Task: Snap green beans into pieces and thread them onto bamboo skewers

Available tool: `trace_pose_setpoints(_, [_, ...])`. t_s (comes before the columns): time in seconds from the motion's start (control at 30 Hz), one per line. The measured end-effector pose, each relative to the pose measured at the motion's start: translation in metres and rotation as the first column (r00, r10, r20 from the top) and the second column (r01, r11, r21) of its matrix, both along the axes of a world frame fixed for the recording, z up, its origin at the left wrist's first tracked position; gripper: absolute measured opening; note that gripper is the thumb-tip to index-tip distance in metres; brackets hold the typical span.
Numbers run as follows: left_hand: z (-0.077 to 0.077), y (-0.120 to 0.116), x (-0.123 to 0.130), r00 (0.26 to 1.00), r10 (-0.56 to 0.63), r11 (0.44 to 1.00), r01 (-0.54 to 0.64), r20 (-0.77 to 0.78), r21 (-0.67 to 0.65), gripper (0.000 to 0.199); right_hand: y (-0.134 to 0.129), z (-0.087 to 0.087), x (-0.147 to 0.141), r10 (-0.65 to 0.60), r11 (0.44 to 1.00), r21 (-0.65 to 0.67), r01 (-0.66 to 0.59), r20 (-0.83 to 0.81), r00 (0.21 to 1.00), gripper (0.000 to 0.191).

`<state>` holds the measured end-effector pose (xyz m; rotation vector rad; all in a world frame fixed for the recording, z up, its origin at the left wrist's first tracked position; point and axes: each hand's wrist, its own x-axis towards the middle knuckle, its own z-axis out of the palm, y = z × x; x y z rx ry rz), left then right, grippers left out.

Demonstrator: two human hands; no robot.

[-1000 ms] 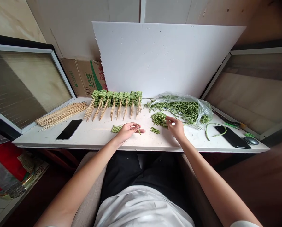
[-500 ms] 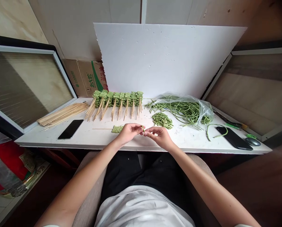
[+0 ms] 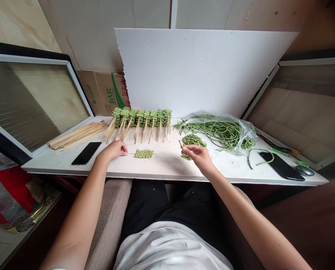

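Note:
My left hand (image 3: 114, 149) is closed on the bare end of a thin wooden skewer (image 3: 131, 153), low over the white table. Short green bean pieces (image 3: 144, 153) are threaded side by side along that skewer, and its tip pokes out on the right. Between the thumb and fingers of my right hand (image 3: 198, 156) is a short green bean piece (image 3: 180, 143), tilted. Just behind this hand lies a small pile of cut bean pieces (image 3: 194, 140), partly hidden by the fingers.
Finished bean skewers (image 3: 141, 117) are stacked at the back. Bare skewers (image 3: 77, 135) and a phone (image 3: 86, 153) lie left. Long beans (image 3: 223, 131) in a plastic bag, a loose bean (image 3: 250, 159) and another phone (image 3: 282, 167) lie right. A white board (image 3: 207, 67) stands behind.
My hands have moved apart from the middle. The left has gone left to the skewer's bare end; the right has shifted right beside the cut pile, with a bean piece in it.

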<state>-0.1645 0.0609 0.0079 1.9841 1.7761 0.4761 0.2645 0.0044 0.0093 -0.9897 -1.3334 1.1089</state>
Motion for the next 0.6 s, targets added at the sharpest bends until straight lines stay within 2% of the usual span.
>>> trace_pose_setpoints(0.13, [-0.004,-0.003,0.007,1.000,0.017,1.000,-0.017,-0.024,-0.025,0.008,0.001,-0.001,0.002,0.000,1.000,-0.018,0.000,0.002,1.000,0.044])
trace_pose_setpoints(0.27, [0.004,-0.005,0.017,1.000,0.007,0.999,-0.008,0.008,0.041,0.007,0.005,-0.006,0.004,0.000,1.000,-0.024,-0.002,-0.079,0.997,0.040])
trace_pose_setpoints(0.37, [0.017,-0.010,0.034,0.996,-0.035,0.977,0.016,0.086,0.210,0.009,0.004,-0.004,0.005,-0.013,0.996,-0.086,-0.005,-0.206,0.978,0.040])
trace_pose_setpoints(0.47, [0.034,-0.022,0.059,0.991,-0.061,0.907,0.005,0.120,0.421,0.014,0.001,0.004,0.005,0.003,0.994,-0.104,-0.036,-0.302,0.953,0.038])
trace_pose_setpoints(0.6, [0.050,-0.043,0.091,0.965,-0.135,0.825,-0.016,0.225,0.565,0.020,-0.002,0.012,0.007,0.028,0.990,-0.119,-0.074,-0.348,0.937,0.033])
